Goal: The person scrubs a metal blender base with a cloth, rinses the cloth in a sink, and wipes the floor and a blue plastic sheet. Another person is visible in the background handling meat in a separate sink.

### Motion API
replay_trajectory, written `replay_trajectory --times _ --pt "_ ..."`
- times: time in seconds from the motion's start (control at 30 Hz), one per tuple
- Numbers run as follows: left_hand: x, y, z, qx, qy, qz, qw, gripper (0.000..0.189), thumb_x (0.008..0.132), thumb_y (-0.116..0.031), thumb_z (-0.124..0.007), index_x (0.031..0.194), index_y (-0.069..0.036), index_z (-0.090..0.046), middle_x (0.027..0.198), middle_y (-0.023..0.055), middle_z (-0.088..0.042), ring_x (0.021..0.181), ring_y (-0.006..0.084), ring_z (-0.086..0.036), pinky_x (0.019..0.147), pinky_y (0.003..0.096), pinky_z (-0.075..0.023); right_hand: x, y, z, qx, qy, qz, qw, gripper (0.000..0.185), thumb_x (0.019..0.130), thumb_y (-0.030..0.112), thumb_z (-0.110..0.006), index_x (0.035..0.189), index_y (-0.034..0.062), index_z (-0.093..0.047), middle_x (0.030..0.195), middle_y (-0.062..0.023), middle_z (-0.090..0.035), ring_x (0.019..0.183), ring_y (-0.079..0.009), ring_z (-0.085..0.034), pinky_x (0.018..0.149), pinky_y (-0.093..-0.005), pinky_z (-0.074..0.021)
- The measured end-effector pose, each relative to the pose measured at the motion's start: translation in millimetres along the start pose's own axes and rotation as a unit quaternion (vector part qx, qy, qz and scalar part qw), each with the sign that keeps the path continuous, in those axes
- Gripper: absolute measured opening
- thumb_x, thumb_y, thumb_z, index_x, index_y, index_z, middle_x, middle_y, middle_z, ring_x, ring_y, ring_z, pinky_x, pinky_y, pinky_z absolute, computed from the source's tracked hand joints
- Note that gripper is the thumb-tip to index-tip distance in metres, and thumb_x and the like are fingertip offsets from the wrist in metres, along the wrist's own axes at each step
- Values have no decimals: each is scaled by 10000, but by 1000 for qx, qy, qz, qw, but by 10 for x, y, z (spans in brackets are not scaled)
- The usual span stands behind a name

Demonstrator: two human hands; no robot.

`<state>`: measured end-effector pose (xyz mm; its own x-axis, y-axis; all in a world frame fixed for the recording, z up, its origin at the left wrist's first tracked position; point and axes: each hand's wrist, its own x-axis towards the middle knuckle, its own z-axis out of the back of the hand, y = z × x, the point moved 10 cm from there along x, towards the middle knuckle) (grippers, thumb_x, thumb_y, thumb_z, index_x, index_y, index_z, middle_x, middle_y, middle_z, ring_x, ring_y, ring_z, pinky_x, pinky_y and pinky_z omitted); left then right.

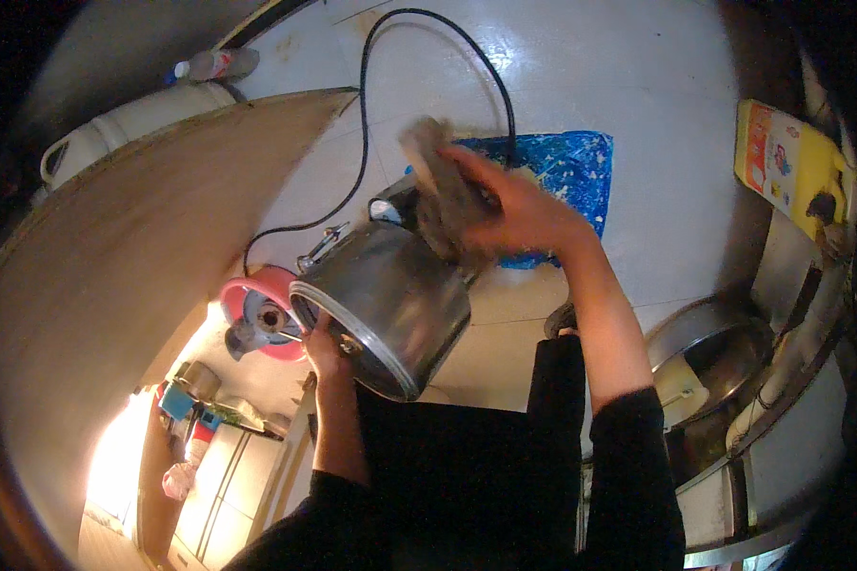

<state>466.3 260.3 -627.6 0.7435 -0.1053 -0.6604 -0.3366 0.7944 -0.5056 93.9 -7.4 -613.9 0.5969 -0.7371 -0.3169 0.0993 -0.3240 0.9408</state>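
Note:
A stainless steel pot (pixel 393 292) is held tilted in front of me, its rim facing down and to the left. My left hand (pixel 326 350) grips it at the rim, with the fingers reaching inside the mouth. A greyish-brown cloth (pixel 443 193) is in my right hand (pixel 525 214), pressed to or just over the pot's upper side; motion blur hides the exact contact. A black handle (pixel 400 196) and a metal latch or clamp (pixel 321 246) stick out from the pot's far side. Below the right hand, a blue, pale-speckled mat (pixel 578 171) lies on the floor.
Left of the pot, a pink basin (pixel 257 282) holds a grey object. A black hose or cord (pixel 364 107) loops over the tiled floor. Rightward are a large metal bowl (pixel 693 328) and a yellow jug (pixel 785 164). A plastic bottle (pixel 221 64) lies upper left.

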Motion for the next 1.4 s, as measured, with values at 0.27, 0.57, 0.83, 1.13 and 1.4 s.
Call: replay_trajectory --times 0.27,0.57,0.83,1.13,1.4 --pt "-437 -304 -394 6 -6 -71 997 257 771 -160 -693 953 12 -633 822 82 -641 726 218 -614 651 365 -502 383 -1262 -58 -69 -274 -134 950 641 760 396 -723 1257 33 -547 1134 -139 -637 1047 -233 -602 915 -344 -459" --pt "-410 -295 -505 -55 44 -33 997 370 814 -52 -688 1155 36 -575 1044 118 -643 859 252 -641 759 362 -537 -917 7 -369 228 -351 -113 901 559 700 147 -703 1212 28 -514 1142 -130 -620 1038 -228 -603 886 -344 -488" --pt "-136 -46 -390 -89 94 5 992 464 824 -40 -648 1264 -12 -504 1140 145 -613 996 301 -616 847 429 -527 -334 586 -609 -155 -356 -61 920 598 600 338 -795 1075 41 -585 1100 -162 -567 958 -366 -559 853 -452 -457" --pt "49 120 -212 -11 52 47 998 369 871 -192 -574 1155 43 -556 1037 142 -633 903 296 -629 796 420 -524 -2056 -1553 -1306 164 -521 -315 776 418 786 221 -679 1103 -11 -538 964 -163 -646 883 -257 -635 783 -386 -507" --pt "-191 -98 -369 4 112 -5 994 323 889 -158 -558 1154 26 -558 1054 132 -626 918 288 -624 830 403 -526 -1029 -812 -123 -144 -390 -179 891 717 685 116 -710 1341 81 -423 1373 -224 -432 1239 -399 -422 988 -400 -404"
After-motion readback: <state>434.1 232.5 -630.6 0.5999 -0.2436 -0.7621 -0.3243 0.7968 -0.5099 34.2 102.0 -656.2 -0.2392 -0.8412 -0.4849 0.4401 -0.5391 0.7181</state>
